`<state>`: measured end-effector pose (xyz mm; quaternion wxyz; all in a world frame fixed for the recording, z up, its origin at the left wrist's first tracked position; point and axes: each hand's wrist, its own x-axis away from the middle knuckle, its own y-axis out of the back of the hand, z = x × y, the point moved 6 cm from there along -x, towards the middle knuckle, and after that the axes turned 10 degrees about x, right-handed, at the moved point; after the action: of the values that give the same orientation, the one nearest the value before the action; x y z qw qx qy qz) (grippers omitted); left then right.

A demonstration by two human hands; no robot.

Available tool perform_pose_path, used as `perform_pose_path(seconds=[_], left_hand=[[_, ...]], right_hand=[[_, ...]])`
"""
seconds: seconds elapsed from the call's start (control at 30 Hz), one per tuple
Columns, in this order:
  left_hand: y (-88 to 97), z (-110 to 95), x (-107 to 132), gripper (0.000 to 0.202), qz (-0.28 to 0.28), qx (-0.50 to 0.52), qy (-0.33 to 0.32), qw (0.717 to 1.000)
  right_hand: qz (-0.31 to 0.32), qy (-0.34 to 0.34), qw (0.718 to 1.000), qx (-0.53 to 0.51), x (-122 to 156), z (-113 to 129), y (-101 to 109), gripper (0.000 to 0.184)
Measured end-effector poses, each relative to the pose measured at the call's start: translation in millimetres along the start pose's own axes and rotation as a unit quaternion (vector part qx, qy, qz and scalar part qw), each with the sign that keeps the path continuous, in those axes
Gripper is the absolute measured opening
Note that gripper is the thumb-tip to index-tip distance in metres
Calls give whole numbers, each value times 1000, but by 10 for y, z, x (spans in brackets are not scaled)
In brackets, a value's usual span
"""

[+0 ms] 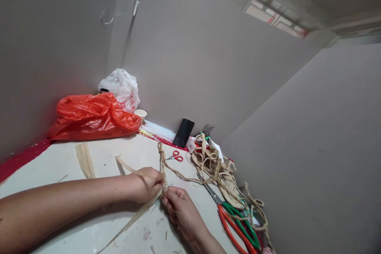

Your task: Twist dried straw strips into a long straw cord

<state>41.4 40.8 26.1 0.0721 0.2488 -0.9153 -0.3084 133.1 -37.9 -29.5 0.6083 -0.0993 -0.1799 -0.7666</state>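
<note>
Braided straw cord [162,162] at the near middle of the table [59,162], rising from the fingers, then trailing right toward a heap of the same cord [214,166]. Pinched at its lower end by left hand [147,184], grip clamped on the cord and on a pale husk strip [137,214] slanting down to the near left. Right hand [178,206] touching it, grip likewise closed on the cord's end. Large red-and-green scissors [235,222] right of that hand, partly under the heap. Small red scissors [176,156] farther off; dark phone [183,132] leaning on the far wall. Red plastic bag [92,117], white bag [122,85] and paper cup [140,113] at far left.
</note>
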Motion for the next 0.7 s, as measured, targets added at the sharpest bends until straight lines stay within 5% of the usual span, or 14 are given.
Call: perform_pose_path(seconds=[0.1, 0.27, 0.53, 0.7], left_hand=[[-30, 7, 29, 15, 24, 80, 72, 994], [-331, 81, 130, 22, 51, 278, 206, 937], [-317, -4, 222, 24, -45, 138, 131, 981], [-307, -40, 235, 37, -54, 78, 112, 989]], right_hand=[[-12, -7, 1000, -15, 6, -10, -17, 35], [3, 5, 996, -84, 44, 34, -77, 34], [11, -9, 992, -123, 74, -26, -109, 40], [21, 4, 994, -109, 83, 2, -143, 42]])
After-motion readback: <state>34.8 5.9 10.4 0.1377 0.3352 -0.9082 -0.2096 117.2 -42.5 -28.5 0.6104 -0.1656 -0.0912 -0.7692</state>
